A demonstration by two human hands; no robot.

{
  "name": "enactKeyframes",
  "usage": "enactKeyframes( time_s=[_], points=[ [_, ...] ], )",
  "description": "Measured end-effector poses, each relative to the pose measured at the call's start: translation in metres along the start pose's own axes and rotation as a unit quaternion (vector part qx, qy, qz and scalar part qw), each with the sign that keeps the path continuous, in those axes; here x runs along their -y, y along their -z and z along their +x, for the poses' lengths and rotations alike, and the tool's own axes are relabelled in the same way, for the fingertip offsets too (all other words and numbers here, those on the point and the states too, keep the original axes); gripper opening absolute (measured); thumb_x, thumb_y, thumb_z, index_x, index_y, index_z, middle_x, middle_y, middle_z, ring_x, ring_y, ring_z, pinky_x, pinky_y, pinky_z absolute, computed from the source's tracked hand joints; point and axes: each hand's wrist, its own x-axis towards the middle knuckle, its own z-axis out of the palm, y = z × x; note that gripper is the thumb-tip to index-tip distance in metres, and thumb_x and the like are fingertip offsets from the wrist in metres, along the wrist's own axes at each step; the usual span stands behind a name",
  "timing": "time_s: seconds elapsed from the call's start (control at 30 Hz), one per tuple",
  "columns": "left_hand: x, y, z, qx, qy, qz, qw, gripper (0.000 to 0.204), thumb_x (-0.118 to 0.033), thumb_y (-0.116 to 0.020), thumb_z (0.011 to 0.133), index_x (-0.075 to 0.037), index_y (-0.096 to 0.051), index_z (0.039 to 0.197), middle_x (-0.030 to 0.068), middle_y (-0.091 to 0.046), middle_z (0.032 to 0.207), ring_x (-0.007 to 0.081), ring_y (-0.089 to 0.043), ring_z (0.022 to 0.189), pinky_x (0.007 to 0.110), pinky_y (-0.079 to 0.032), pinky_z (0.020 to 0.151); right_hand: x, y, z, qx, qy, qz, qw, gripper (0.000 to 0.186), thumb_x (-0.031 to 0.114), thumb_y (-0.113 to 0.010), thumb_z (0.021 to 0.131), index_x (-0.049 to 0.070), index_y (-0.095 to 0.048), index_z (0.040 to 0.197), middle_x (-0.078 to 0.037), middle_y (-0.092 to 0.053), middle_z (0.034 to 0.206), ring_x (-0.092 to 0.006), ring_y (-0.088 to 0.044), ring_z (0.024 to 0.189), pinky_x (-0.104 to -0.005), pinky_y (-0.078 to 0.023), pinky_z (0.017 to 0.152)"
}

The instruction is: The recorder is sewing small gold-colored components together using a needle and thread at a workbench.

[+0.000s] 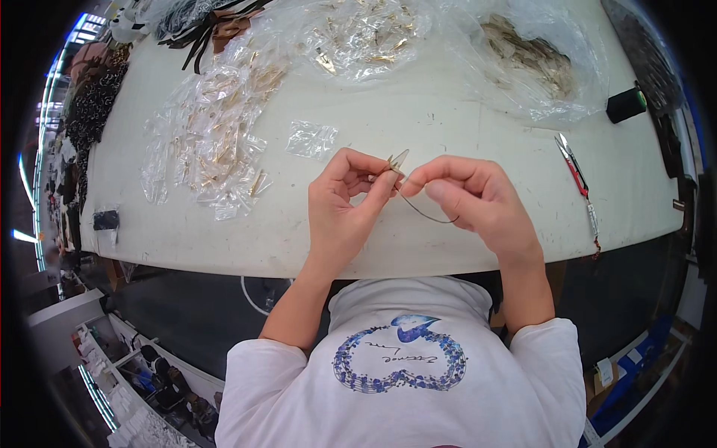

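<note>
My left hand (340, 213) pinches a small, pointed gold-coloured piece (400, 159) between thumb and forefinger, above the near part of the table. Its exact kind is too small to make out. A thin dark cord (424, 215) runs from beside this piece and curves down to the right. Close on the right, my right hand (489, 205) has its fingers curled together, with the far end of the cord passing into them. Just beyond my left hand lies a small clear plastic bag (312, 140) on the white table (418, 257).
Clear packets with gold-coloured pieces (216, 149) spread across the left, and more packets (366, 41) lie at the back. Back right is a large clear bag (523, 63) of brownish material. Red-handled scissors (573, 170) and a black thread spool (626, 105) lie right.
</note>
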Motion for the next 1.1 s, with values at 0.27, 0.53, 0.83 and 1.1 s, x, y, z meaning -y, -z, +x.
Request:
enactKeyframes(
  time_s=[0.27, 0.53, 0.83, 1.1],
  points=[
    [0.012, -0.002, -0.003, 0.024, -0.086, 0.096, 0.991, 0.01, 0.003, -0.064, 0.089, 0.004, -0.061, 0.098, 0.0095, -0.069, 0.09, 0.0142, -0.069, 0.083, 0.026, -0.056, 0.076, -0.022, -0.023, 0.015, -0.116, 0.177, -0.11, 0.971, 0.025, 0.003, -0.049, 0.097, -0.001, -0.067, 0.115, 0.0, -0.068, 0.089, -0.002, -0.045, 0.062, -0.0199, -0.036, 0.055],
    [0.001, 0.012, 0.009, -0.013, 0.082, -0.157, 0.984, 0.013, -0.003, -0.063, 0.093, 0.001, -0.061, 0.105, 0.0136, -0.069, 0.094, 0.0185, -0.069, 0.084, 0.028, -0.057, 0.076, -0.02, -0.006, 0.007, -0.054, 0.094, -0.078, 0.991, 0.023, 0.002, -0.049, 0.097, 0.001, -0.07, 0.109, 0.002, -0.07, 0.093, 0.0008, -0.043, 0.066, -0.018, -0.035, 0.059],
    [-0.001, 0.019, 0.009, -0.011, 0.121, -0.217, 0.969, 0.011, -0.009, -0.059, 0.097, 0.0, -0.061, 0.103, 0.0161, -0.069, 0.097, 0.0207, -0.07, 0.087, 0.029, -0.059, 0.079, -0.015, -0.008, 0.009, -0.087, 0.067, -0.106, 0.988, 0.019, 0.003, -0.049, 0.098, 0.0, -0.067, 0.103, 0.001, -0.069, 0.092, -0.0006, -0.045, 0.068, -0.0189, -0.038, 0.062],
    [-0.007, 0.006, 0.011, -0.009, 0.101, -0.212, 0.972, 0.008, -0.008, -0.063, 0.095, -0.002, -0.062, 0.1, 0.0196, -0.07, 0.104, 0.0225, -0.071, 0.094, 0.032, -0.058, 0.08, -0.015, -0.015, 0.014, -0.149, 0.109, -0.194, 0.963, 0.007, 0.009, -0.061, 0.091, 0.005, -0.063, 0.096, 0.004, -0.047, 0.061, -0.0039, -0.036, 0.053, -0.0252, -0.031, 0.052]
  ],
)
